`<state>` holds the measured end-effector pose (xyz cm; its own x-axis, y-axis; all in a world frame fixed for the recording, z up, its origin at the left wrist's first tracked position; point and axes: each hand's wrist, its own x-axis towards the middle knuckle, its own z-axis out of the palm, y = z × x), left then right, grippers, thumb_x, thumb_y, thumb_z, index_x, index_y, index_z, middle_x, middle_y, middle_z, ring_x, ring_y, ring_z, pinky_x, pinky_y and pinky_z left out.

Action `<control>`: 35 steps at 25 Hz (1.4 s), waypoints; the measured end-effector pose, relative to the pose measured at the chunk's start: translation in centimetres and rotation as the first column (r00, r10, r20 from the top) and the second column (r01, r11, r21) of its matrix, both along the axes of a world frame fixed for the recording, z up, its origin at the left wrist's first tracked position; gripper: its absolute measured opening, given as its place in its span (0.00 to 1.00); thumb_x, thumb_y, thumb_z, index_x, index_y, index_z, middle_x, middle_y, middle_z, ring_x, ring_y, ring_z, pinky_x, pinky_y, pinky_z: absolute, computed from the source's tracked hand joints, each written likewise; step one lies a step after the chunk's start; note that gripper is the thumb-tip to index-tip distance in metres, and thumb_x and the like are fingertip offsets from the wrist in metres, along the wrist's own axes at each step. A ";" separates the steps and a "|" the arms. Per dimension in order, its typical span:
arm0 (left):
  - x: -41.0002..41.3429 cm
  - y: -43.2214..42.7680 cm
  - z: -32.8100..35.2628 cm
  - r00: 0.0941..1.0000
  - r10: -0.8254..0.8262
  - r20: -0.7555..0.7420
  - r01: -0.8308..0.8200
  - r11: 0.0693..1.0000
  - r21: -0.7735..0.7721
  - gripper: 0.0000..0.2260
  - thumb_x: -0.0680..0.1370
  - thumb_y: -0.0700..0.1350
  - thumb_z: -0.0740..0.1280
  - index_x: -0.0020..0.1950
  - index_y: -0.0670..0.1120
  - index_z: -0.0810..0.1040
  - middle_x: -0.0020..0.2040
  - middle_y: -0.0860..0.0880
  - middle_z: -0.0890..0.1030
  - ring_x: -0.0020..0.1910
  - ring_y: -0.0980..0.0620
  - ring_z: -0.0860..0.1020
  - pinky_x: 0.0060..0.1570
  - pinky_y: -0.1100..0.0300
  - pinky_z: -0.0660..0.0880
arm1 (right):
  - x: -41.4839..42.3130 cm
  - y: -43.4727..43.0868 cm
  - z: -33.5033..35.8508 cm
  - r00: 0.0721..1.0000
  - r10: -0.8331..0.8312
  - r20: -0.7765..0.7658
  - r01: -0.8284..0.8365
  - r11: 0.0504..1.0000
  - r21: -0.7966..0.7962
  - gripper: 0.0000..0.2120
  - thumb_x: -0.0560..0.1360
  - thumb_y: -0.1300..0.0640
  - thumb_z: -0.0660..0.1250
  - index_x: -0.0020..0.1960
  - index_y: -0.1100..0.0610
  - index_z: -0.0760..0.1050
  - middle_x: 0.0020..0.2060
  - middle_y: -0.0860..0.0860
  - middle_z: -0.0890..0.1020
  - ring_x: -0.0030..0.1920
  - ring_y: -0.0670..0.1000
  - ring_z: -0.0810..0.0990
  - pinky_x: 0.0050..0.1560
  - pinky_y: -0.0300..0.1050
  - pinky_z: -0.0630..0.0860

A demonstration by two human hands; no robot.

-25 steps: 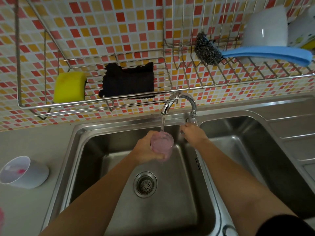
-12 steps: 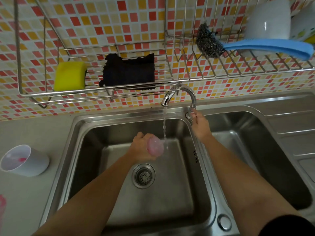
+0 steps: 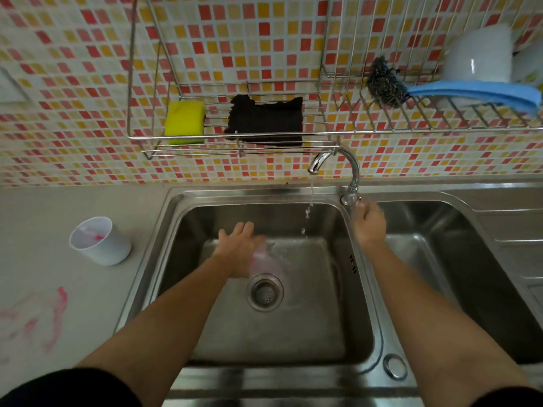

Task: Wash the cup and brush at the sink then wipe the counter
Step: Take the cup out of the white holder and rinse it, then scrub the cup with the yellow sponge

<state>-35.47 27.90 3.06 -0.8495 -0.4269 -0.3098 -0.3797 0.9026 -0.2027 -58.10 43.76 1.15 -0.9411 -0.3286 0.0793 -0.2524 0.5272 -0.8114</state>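
My left hand [image 3: 236,248] holds a translucent pink cup [image 3: 266,264] low in the left sink basin [image 3: 329,289], tipped over just above the drain [image 3: 265,292]; the cup is blurred. My right hand [image 3: 368,221] grips the tap handle [image 3: 351,198] at the foot of the curved tap [image 3: 338,160]. Only a thin broken trickle of water falls from the spout. On the counter to the left stands a white cup [image 3: 101,242] with a pink brush [image 3: 92,235] inside it. Pink smears [image 3: 44,315] mark the counter at the near left.
A wire rack [image 3: 235,142] on the tiled wall holds a yellow sponge [image 3: 185,123] and a black cloth [image 3: 266,121]. Further right are a steel scourer [image 3: 383,83], a blue cloth [image 3: 476,92] and a white bowl [image 3: 479,54]. A second basin [image 3: 484,289] lies to the right.
My left hand has taken the pink cup out from under the tap, lowered it and tipped it over the drain. The water stream has thinned to a trickle with my right hand at the handle.
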 end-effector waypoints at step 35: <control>18.9 -10.5 8.3 0.589 0.670 -0.452 0.266 0.368 0.891 0.30 0.67 0.37 0.77 0.60 0.58 0.67 0.55 0.59 0.76 0.52 0.70 0.76 0.42 0.71 0.76 | 17.6 -26.5 24.2 0.623 0.779 -0.069 -0.404 0.395 0.825 0.30 0.77 0.52 0.64 0.75 0.47 0.54 0.71 0.59 0.63 0.67 0.62 0.66 0.64 0.54 0.67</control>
